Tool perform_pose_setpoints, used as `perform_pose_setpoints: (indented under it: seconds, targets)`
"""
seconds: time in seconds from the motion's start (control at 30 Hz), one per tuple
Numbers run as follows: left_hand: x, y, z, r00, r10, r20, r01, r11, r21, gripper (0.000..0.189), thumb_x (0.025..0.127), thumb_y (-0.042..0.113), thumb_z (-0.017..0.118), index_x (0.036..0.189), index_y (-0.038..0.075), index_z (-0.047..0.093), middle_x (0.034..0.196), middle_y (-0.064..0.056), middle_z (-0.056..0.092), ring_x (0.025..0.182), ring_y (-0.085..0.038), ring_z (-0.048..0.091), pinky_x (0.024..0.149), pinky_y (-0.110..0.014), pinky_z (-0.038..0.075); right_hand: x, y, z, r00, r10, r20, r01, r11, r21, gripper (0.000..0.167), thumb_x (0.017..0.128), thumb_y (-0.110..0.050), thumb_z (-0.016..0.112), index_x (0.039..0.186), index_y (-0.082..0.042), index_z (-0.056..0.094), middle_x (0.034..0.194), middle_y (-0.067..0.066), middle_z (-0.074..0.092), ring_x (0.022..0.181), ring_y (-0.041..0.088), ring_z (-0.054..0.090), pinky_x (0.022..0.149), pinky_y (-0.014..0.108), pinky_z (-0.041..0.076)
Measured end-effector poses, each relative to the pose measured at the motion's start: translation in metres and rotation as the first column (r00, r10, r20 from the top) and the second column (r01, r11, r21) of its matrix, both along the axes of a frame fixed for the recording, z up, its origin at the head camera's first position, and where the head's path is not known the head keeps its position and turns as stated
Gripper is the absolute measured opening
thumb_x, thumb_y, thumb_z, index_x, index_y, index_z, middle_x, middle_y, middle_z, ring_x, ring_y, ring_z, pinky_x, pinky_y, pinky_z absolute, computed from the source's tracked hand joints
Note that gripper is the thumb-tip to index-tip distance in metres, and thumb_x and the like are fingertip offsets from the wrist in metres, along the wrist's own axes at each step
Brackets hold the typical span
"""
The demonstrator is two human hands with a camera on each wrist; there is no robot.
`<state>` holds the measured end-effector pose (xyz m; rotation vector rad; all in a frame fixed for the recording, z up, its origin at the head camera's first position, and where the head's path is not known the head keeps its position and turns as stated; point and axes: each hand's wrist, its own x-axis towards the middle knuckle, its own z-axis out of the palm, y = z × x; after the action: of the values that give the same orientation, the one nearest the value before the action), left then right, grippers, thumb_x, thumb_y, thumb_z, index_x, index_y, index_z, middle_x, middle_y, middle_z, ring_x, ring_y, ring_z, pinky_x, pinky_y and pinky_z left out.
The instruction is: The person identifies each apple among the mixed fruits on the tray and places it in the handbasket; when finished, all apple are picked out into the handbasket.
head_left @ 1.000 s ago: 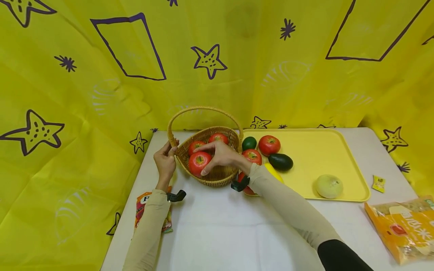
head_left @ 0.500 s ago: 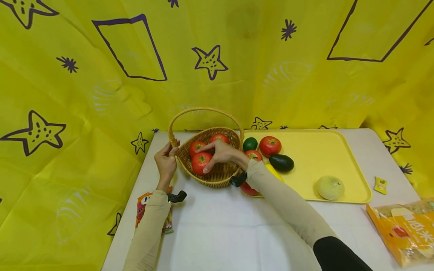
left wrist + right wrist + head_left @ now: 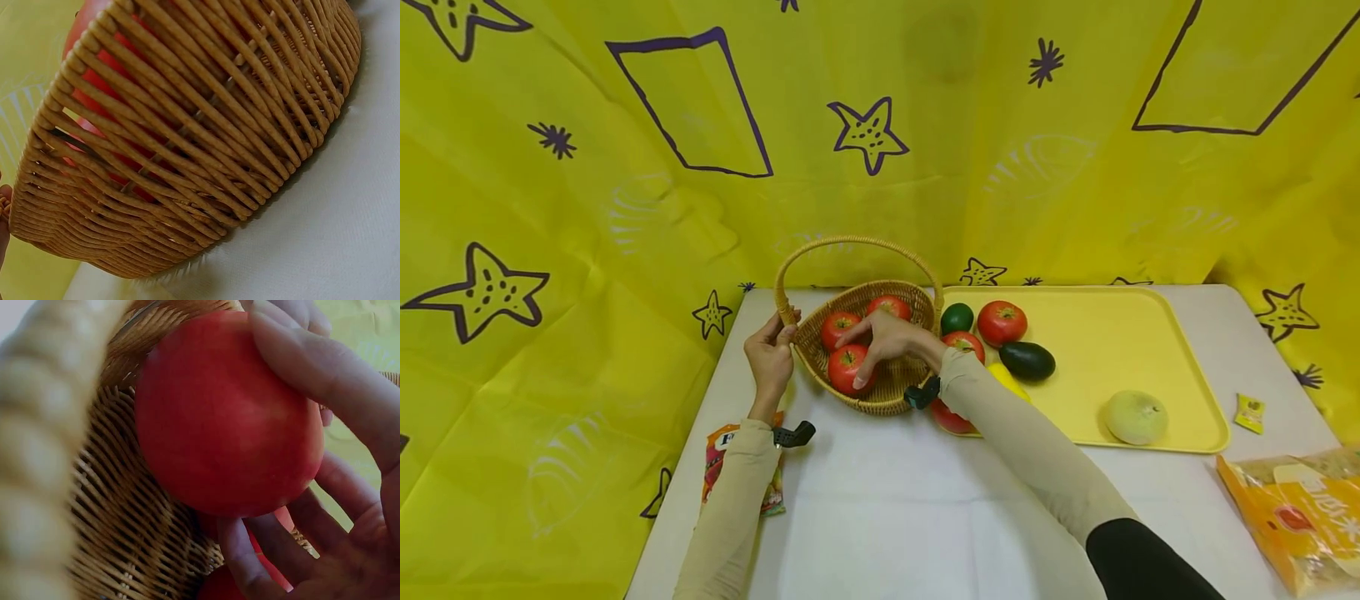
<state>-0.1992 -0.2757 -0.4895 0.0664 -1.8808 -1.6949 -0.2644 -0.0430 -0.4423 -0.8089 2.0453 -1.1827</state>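
Observation:
A wicker basket (image 3: 887, 406) with a tall arched handle stands toward the back of the table. My left hand (image 3: 771, 354) pinches its left end where the handle joins the rim. Reaching in over the right side, my right hand (image 3: 891, 337) grips a red apple (image 3: 225, 419), its thumb on one side and fingers curled round the other. Two more apples lie in the basket, one apple (image 3: 838, 330) just behind the gripped one and another apple (image 3: 889, 307) at the back. Through the weave in the left wrist view, red apple skin (image 3: 103, 69) shows.
Right of the basket, a yellow tray (image 3: 1105, 333) bears apples (image 3: 1002, 323), an avocado (image 3: 1027, 361), a green fruit (image 3: 957, 318), a yellow fruit (image 3: 1007, 381) and a pale round fruit (image 3: 1137, 417). Snack bags (image 3: 1300, 517) lie front right and under the left forearm; a small yellow packet (image 3: 1250, 413) lies right.
The view has shifted slightly. My right hand stays round the same apple inside the basket, and my left hand keeps its hold at the handle base.

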Motion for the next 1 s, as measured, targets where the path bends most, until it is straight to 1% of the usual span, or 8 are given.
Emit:
perform_pose_setpoints:
  seconds: [0.07,0.17,0.37,0.5,0.63,0.7,0.83,1.0]
  targets:
    - [-0.0006,0.0004,0.0001,1.000,-0.003,0.000,0.003,1.000,0.007,0.036,0.098,-0.009,0.067,0.134,-0.006,0.070,0.118,-0.030,0.075,0.116,-0.039,0.074,0.094,-0.019,0.060,0.0002,-0.0006,-0.0004,1.000,0.008,-0.018,-0.008,1.000,0.008,0.069,0.059,-0.011,0.105,0.124,-0.018,0.082,0.144,0.002,0.069,0.129,0.017,0.049,0.106,0.028,0.050]
    - [-0.0012,0.0003,-0.0002,1.000,-0.006,0.000,0.006,1.000,0.018,0.036,0.099,-0.009,0.067,0.134,-0.007,0.069,0.118,-0.029,0.075,0.116,-0.037,0.074,0.094,-0.019,0.060,0.0000,-0.0010,0.0001,0.999,0.021,-0.044,-0.020,0.999,0.025,0.069,0.059,-0.013,0.105,0.124,-0.018,0.082,0.142,0.000,0.071,0.128,0.016,0.050,0.106,0.027,0.049]
    - [-0.0018,-0.0001,-0.0004,1.000,0.005,0.004,-0.005,1.000,0.021,0.035,0.098,-0.009,0.068,0.134,-0.007,0.069,0.116,-0.022,0.078,0.115,-0.034,0.075,0.092,-0.017,0.060,-0.0009,-0.0017,0.0016,0.997,0.044,-0.068,-0.040,0.997,0.060,0.071,0.061,-0.013,0.105,0.127,-0.017,0.080,0.141,0.000,0.071,0.132,0.016,0.051,0.113,0.032,0.048]
    - [-0.0016,0.0000,-0.0010,1.000,0.006,0.012,-0.006,1.000,0.015,0.036,0.098,-0.009,0.067,0.134,-0.006,0.069,0.116,-0.022,0.078,0.115,-0.034,0.076,0.093,-0.018,0.060,-0.0004,-0.0025,0.0018,0.990,0.080,-0.114,-0.069,0.993,0.100,0.073,0.063,-0.013,0.104,0.131,-0.016,0.078,0.140,0.001,0.072,0.134,0.018,0.054,0.114,0.034,0.049]
    - [-0.0008,-0.0002,-0.0018,1.000,0.004,0.006,-0.004,1.000,0.013,0.037,0.098,-0.010,0.067,0.134,-0.008,0.068,0.117,-0.023,0.078,0.115,-0.037,0.075,0.094,-0.020,0.060,0.0027,-0.0032,0.0019,0.981,0.120,-0.152,-0.098,0.985,0.143,0.075,0.065,-0.014,0.103,0.135,-0.014,0.076,0.141,0.003,0.070,0.135,0.021,0.056,0.114,0.035,0.051]
    - [-0.0009,-0.0003,-0.0021,1.000,0.002,-0.001,-0.002,1.000,0.010,0.037,0.098,-0.010,0.067,0.135,-0.009,0.068,0.117,-0.024,0.077,0.116,-0.039,0.074,0.094,-0.020,0.061,0.0038,-0.0030,0.0020,0.981,0.122,-0.150,-0.099,0.983,0.152,0.075,0.066,-0.014,0.103,0.136,-0.014,0.075,0.142,0.004,0.070,0.135,0.021,0.057,0.115,0.036,0.050]
    - [-0.0013,0.0000,-0.0020,1.000,0.000,-0.005,0.000,1.000,0.005,0.037,0.099,-0.008,0.068,0.135,-0.008,0.068,0.118,-0.023,0.077,0.116,-0.038,0.074,0.093,-0.019,0.061,0.0038,-0.0018,0.0023,0.981,0.126,-0.144,-0.103,0.982,0.156,0.075,0.067,-0.013,0.102,0.137,-0.013,0.074,0.143,0.004,0.069,0.136,0.022,0.057,0.116,0.037,0.049]
    - [-0.0008,0.0005,-0.0021,1.000,0.004,-0.004,-0.004,1.000,-0.005,0.035,0.099,-0.007,0.068,0.134,-0.005,0.070,0.116,-0.021,0.079,0.117,-0.037,0.074,0.094,-0.019,0.060,0.0019,-0.0007,0.0009,0.979,0.149,-0.140,-0.127,0.979,0.157,0.076,0.069,-0.015,0.102,0.139,-0.014,0.073,0.145,0.005,0.068,0.137,0.023,0.056,0.118,0.037,0.048]
